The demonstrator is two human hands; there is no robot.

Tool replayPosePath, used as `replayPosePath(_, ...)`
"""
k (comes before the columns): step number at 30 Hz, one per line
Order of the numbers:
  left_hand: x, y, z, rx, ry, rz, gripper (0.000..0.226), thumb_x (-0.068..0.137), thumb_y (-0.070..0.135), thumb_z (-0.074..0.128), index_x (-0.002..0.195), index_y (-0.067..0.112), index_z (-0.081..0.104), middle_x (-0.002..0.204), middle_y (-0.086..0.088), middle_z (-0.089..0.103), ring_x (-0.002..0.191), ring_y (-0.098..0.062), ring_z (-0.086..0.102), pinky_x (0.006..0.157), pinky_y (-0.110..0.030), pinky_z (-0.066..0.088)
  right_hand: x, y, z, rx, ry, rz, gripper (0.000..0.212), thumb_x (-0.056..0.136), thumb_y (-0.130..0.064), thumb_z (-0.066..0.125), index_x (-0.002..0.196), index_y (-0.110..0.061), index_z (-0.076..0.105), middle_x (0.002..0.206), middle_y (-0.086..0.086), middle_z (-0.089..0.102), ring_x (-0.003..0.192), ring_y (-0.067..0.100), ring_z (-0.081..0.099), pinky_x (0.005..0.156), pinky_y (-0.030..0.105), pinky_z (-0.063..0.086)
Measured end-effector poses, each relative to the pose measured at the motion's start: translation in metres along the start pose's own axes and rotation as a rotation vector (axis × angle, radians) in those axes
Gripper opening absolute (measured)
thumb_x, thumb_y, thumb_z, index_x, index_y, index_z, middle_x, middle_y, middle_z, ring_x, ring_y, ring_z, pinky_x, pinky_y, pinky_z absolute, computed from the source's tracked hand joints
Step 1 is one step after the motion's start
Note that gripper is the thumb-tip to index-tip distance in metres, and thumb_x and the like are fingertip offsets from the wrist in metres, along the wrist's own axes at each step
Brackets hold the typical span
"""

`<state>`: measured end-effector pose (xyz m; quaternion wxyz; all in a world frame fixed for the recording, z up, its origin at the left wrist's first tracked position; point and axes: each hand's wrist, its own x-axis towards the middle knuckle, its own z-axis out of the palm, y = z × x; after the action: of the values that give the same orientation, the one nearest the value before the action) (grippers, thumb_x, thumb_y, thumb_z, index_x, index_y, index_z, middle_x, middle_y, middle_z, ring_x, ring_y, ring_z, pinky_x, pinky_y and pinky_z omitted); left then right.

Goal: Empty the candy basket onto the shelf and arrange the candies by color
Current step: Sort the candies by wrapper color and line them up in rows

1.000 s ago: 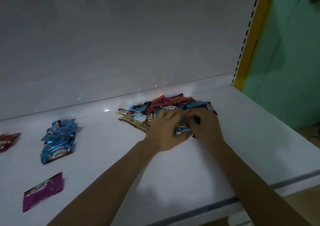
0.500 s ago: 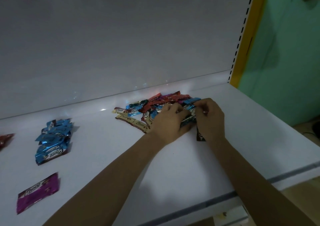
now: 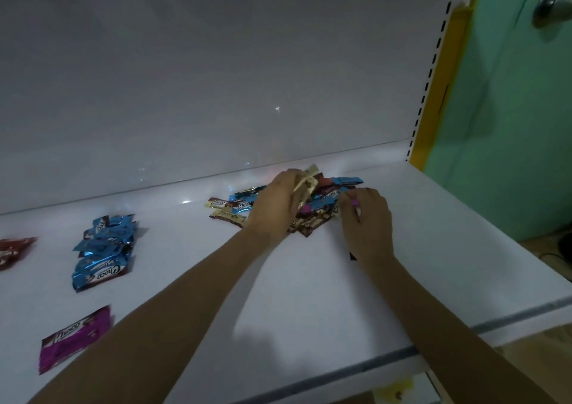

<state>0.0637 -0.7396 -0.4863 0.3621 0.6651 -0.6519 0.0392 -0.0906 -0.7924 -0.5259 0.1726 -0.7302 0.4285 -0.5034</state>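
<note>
1. Two hands at the mixed pile [image 3: 328, 194] of candies, which sits toward the back of the white shelf [image 3: 309, 295], close to the back panel [image 3: 216, 78].
2. Left hand [image 3: 275, 208] at the pile's left edge, fingers curled round a cream wrapper [image 3: 306, 182] held just above the heap (tilted, one end up).
3. Right hand [image 3: 368, 224] at the pile's right edge, fingertips narrowed to a pinch on a small purple-pink wrapper [image 3: 355, 202]. Dark wrapper corner [image 3: 353, 255] showing from under the wrist, on the pile's near side.
4. Within the pile: blue, red, brown, cream and magenta wrappers, overlapping, several marked "Choco".
5. Well left of the pile: a stack of blue candies [image 3: 103, 249], all one colour.
6. Farther left of the pile, at the frame edge: red candies [image 3: 14, 250] (partly cut off).
7. Left of the pile and nearer the front: one purple candy [image 3: 74, 338], flat and alone.
8. Right of the pile, past the shelf's end: a green door [image 3: 510, 125] with a metal handle [image 3: 554, 6].
</note>
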Motion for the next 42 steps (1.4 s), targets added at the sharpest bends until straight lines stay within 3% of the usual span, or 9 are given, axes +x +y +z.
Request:
replayPosePath(3,0.004,-0.004,-0.007,-0.265,0.118,-0.211,0.024,0.102,0.018,0.043,0.118,0.005,0.055,0.094,-0.006,0.063,0.072,-0.004,0.056,0.062,-0.010,0.046,0.001,-0.014,0.003,0.125,-0.099,-0.002,0.019,0.096,-0.024,0.050,0.099,-0.011,0.064,0.094,0.007,0.063,0.088,0.020,0.058,0.073,0.030,0.046)
replayPosePath(8,-0.005,-0.003,-0.023,-0.531,0.139,-0.341,0.028,0.102,0.023,0.043,0.119,0.005,0.056,0.103,-0.009,0.067,0.096,-0.021,0.066,0.084,-0.037,0.055,0.013,-0.077,0.027,0.704,-0.427,0.399,0.027,0.096,-0.040,0.047,0.095,-0.016,0.060,0.090,0.002,0.068,0.084,0.013,0.068,0.068,0.028,0.055)
replayPosePath(13,-0.031,0.011,-0.041,-0.801,0.321,-0.462,0.016,0.102,0.020,0.046,0.109,0.012,0.059,0.097,-0.008,0.068,0.092,-0.020,0.067,0.084,-0.036,0.056,-0.008,-0.144,0.051,1.120,-0.360,0.745,0.023,0.099,-0.030,0.046,0.095,-0.016,0.063,0.091,0.005,0.067,0.088,0.013,0.065,0.081,0.028,0.052)
replayPosePath(17,-0.047,-0.004,-0.071,-0.888,0.521,-0.550,0.014,0.101,0.022,0.047,0.100,0.019,0.061,0.089,0.002,0.068,0.078,0.001,0.066,0.069,-0.015,0.051,-0.017,-0.187,0.058,1.442,-0.377,0.899,0.025,0.099,-0.028,0.045,0.096,-0.016,0.066,0.087,0.004,0.071,0.083,0.015,0.067,0.083,0.032,0.052)
replayPosePath(26,-0.108,-0.059,-0.158,-0.750,0.857,-0.682,0.014,0.101,0.022,0.048,0.099,0.018,0.061,0.085,0.004,0.066,0.072,0.004,0.064,0.058,-0.006,0.046,-0.069,-0.277,0.106,1.406,-0.761,0.931,0.028,0.099,-0.033,0.045,0.110,-0.021,0.067,0.094,0.002,0.074,0.081,0.016,0.071,0.064,0.031,0.054)
replayPosePath(32,-0.169,-0.099,-0.217,-0.633,0.942,-0.767,0.021,0.101,0.031,0.047,0.103,0.015,0.060,0.085,-0.001,0.065,0.075,-0.013,0.061,0.061,-0.023,0.046,-0.102,-0.327,0.149,1.211,-0.949,0.731,0.026,0.098,-0.032,0.048,0.116,-0.020,0.063,0.109,0.006,0.070,0.100,0.019,0.066,0.081,0.033,0.051)
replayPosePath(36,-0.223,-0.118,-0.257,-0.540,1.013,-0.828,0.019,0.100,0.036,0.046,0.093,0.020,0.054,0.076,0.000,0.056,0.068,-0.015,0.054,0.055,-0.025,0.041,-0.128,-0.351,0.177,0.937,-0.941,0.586,0.018,0.096,-0.027,0.051,0.086,-0.016,0.061,0.071,0.002,0.064,0.062,0.014,0.056,0.060,0.025,0.046)
replayPosePath(40,-0.273,-0.134,-0.289,-0.488,1.029,-0.862,0.022,0.100,0.037,0.047,0.096,0.018,0.057,0.087,-0.004,0.063,0.082,-0.019,0.063,0.073,-0.036,0.054,-0.170,-0.370,0.216,0.571,-0.987,-0.010,0.029,0.100,-0.028,0.039,0.116,-0.018,0.061,0.104,-0.002,0.063,0.092,0.018,0.058,0.082,0.033,0.048)
replayPosePath(42,-0.291,-0.141,-0.300,-0.497,1.025,-0.865,0.024,0.099,0.038,0.047,0.092,0.018,0.058,0.077,-0.001,0.061,0.066,-0.014,0.059,0.057,-0.028,0.049,-0.184,-0.377,0.233,0.437,-0.929,-0.306,0.036,0.099,-0.026,0.044,0.134,-0.023,0.052,0.124,-0.005,0.059,0.111,0.016,0.055,0.094,0.035,0.047)
